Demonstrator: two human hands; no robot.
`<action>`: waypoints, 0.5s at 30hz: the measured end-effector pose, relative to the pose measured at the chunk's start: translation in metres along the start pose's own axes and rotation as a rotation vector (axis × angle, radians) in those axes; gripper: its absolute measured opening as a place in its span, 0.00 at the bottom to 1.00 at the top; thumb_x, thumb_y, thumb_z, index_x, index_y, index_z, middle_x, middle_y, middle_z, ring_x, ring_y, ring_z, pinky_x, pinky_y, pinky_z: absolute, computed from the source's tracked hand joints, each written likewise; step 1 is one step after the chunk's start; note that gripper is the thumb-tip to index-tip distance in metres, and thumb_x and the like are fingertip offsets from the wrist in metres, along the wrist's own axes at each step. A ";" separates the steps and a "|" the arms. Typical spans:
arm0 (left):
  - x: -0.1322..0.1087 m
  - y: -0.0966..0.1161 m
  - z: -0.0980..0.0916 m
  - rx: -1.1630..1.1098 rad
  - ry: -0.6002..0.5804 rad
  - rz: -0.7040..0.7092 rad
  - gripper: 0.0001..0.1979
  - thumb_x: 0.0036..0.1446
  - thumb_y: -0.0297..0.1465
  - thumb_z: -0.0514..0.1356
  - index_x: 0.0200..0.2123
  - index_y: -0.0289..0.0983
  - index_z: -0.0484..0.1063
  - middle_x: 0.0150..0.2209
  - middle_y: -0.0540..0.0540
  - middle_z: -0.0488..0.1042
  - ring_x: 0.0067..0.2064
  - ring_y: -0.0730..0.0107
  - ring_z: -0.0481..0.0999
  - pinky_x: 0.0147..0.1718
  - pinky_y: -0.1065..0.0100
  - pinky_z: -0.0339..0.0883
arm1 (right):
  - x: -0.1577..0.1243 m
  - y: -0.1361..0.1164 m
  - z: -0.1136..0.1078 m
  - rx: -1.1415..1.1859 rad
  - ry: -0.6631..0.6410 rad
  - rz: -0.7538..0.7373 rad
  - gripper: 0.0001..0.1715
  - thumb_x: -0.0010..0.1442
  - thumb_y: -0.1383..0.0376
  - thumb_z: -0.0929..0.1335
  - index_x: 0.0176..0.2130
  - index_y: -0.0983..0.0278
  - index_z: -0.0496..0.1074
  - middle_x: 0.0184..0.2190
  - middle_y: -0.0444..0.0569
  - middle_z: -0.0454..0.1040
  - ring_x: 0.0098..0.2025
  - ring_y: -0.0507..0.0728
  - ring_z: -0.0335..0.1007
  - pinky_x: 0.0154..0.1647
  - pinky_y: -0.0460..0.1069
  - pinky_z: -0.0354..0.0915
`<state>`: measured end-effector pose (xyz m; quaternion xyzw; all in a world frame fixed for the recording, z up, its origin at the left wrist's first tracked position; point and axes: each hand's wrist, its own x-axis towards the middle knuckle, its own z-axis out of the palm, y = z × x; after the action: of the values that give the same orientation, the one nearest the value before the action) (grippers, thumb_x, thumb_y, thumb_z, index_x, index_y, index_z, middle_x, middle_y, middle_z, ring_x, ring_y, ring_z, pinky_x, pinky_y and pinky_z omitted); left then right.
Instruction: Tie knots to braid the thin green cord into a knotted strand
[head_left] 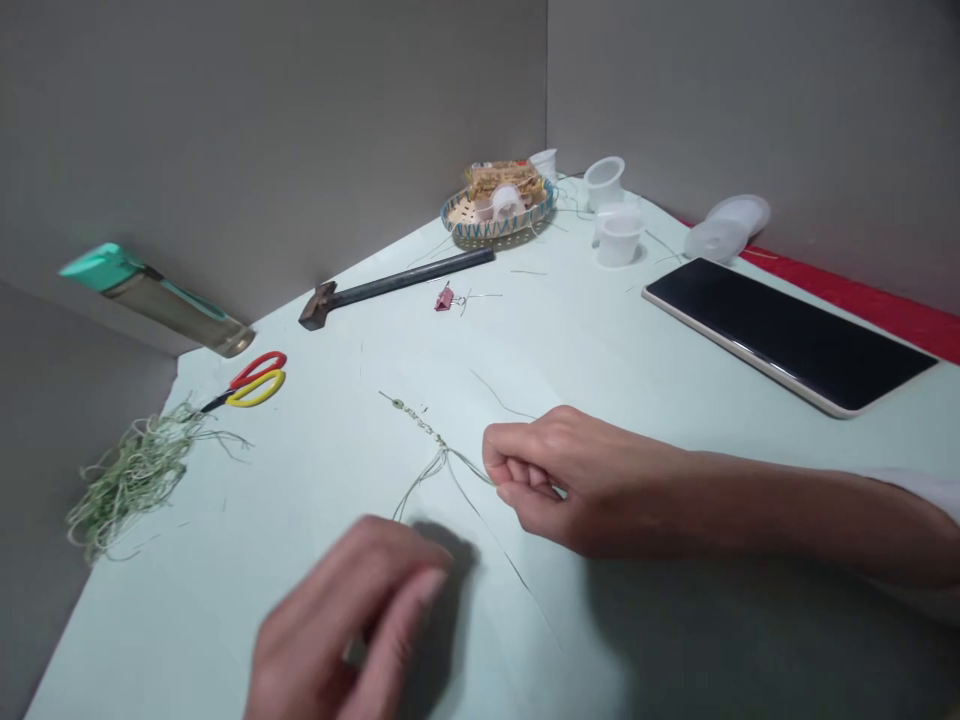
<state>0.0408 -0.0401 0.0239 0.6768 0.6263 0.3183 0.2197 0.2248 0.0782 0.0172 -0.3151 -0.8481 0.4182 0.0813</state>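
Right hand (pixel 589 465) is clamped on strands (pixel 469 464); left hand's (pixel 330 605) grip cannot be told; braid (pixel 420 421) could be skewed by uneven tension.

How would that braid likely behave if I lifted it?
The braid would probably be light, since it looks slender. Its unbraided strands seem likely to flop, being thin and curved. It might tug on the right hand, which pinches some of those strands.

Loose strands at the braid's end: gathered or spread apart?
Spread apart: from the braid, the strands fan out, some running to the right hand, others toward the left hand.
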 end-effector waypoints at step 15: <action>0.058 -0.014 -0.002 -0.684 -0.133 -0.674 0.10 0.58 0.37 0.58 0.38 0.37 0.68 0.19 0.55 0.67 0.14 0.86 0.47 0.12 0.79 0.38 | -0.002 -0.003 0.004 0.303 -0.064 -0.055 0.06 0.56 0.69 0.61 0.32 0.62 0.66 0.31 0.42 0.72 0.31 0.49 0.64 0.30 0.45 0.60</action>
<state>0.0302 0.0184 0.0251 0.3443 0.6548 0.3729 0.5600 0.2233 0.0725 0.0172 -0.2622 -0.7858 0.5488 0.1121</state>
